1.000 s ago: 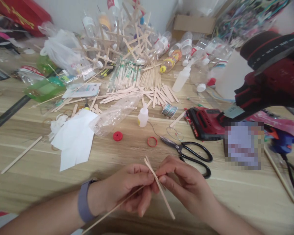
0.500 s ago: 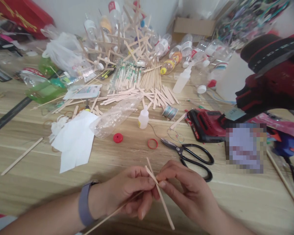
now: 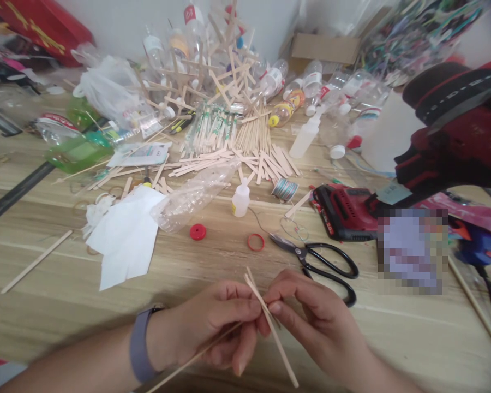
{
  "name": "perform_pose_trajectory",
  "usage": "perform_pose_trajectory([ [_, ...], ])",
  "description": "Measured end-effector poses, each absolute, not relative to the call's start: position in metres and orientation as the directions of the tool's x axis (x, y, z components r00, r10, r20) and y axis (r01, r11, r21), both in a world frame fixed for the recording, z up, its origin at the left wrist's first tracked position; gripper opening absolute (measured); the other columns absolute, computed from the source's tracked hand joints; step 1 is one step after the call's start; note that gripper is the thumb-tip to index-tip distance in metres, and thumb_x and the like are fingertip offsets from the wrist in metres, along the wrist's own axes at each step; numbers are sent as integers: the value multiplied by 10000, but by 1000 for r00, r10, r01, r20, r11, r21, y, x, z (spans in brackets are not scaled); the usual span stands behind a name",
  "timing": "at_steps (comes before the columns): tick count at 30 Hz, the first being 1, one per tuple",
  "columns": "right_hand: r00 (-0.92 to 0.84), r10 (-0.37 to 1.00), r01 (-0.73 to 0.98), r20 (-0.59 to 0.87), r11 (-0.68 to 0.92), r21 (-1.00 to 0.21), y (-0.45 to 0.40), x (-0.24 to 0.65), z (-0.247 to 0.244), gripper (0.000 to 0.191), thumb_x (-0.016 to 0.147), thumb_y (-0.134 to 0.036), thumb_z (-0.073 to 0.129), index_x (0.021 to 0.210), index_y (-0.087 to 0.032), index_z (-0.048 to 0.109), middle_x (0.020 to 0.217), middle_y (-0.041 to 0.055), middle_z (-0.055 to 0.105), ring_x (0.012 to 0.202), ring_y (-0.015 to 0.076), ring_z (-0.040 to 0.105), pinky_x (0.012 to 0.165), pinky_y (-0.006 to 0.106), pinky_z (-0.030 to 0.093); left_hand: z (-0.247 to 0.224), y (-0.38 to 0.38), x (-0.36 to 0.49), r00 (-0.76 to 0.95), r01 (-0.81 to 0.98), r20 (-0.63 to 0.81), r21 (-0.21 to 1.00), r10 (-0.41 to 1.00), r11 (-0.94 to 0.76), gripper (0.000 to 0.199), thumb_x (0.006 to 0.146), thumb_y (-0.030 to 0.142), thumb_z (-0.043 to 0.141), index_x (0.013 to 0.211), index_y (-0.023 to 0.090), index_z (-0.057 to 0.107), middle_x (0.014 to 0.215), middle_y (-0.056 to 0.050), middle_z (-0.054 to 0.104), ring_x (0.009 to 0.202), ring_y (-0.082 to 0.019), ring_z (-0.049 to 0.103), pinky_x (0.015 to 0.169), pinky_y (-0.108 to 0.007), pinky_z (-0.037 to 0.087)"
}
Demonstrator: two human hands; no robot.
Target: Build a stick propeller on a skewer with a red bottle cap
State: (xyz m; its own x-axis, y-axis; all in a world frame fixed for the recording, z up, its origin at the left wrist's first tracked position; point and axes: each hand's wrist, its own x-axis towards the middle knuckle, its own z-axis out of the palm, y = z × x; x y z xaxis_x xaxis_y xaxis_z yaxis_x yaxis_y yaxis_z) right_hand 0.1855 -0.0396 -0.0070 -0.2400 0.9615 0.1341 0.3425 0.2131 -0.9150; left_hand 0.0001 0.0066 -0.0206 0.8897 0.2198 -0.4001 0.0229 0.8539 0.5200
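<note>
Two flat wooden sticks overlap at a narrow angle between my hands, above the table's front part. My left hand pinches them from the left, and a thin skewer runs from under its fingers toward the bottom edge. From the right, my right hand pinches the sticks with thumb and forefinger near their crossing. Exactly where the skewer meets the sticks is hidden by my fingers. Black-handled scissors lie just beyond my right hand.
A red bottle cap, a red ring and a small glue bottle stand or lie ahead. White paper is at left, a red power tool at right. Loose sticks, skewers and plastic bottles fill the back.
The two sticks have turned against each other, so their angle is narrower and their upper ends are closer. Both hands keep their pinch, nearly in place.
</note>
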Motion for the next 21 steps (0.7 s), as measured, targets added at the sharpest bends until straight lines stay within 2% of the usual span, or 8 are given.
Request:
perform_pose_trajectory([
  [6,-243,949,425,202,291,-857,-41,183,-6,196,928,-186,529,749,-204,607,651,-3,605,595,114,598,566,200,468,-21,7,2,883,44,-418,526,213,850,428,760,565,662,721,144,599,411,38,562,241,-41,295,265,-178,174],
  [13,-216,926,467,310,377,-800,-43,179,-11,150,902,-128,530,794,-214,589,660,-17,595,603,106,599,562,184,466,-28,5,1,874,55,-438,524,213,850,407,774,550,645,733,146,614,425,35,575,241,-45,308,261,-181,168],
  [21,-203,926,478,320,378,-793,-44,178,-10,172,913,-124,511,791,-216,589,677,-15,595,617,107,598,567,183,465,-25,6,2,862,36,-441,545,250,838,395,783,529,646,719,141,607,416,39,557,247,-39,299,271,-188,152],
])
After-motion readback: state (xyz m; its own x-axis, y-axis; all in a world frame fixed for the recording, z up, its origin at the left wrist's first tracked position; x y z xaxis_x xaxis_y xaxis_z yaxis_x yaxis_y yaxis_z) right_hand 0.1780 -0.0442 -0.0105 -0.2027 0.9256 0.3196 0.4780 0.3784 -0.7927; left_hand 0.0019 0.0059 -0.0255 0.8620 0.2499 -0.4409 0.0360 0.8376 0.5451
